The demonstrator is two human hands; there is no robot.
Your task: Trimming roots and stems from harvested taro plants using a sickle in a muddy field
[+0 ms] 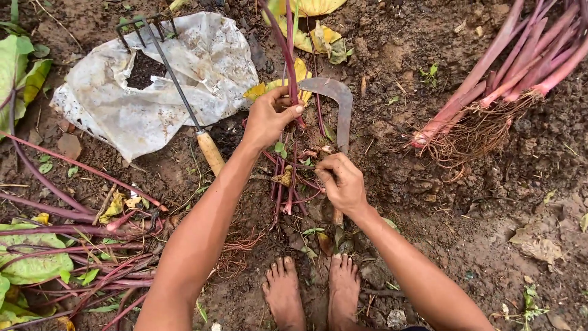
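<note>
Fingers of the left hand clamp red stems; right hand pinches thin shoots; trimmed bundle lies at two o'clock, more stems wait at eight.

The stalk bundle runs off the top-right edge; the sickle handle is perhaps hidden behind the right hand.

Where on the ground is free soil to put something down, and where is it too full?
Bare soil lies between the sickle and the rooted red stem bundle, and below that bundle toward the lower right. It is crowded around the left hand and right hand, on the white sack with the hand fork, and among the lower-left stems.
</note>
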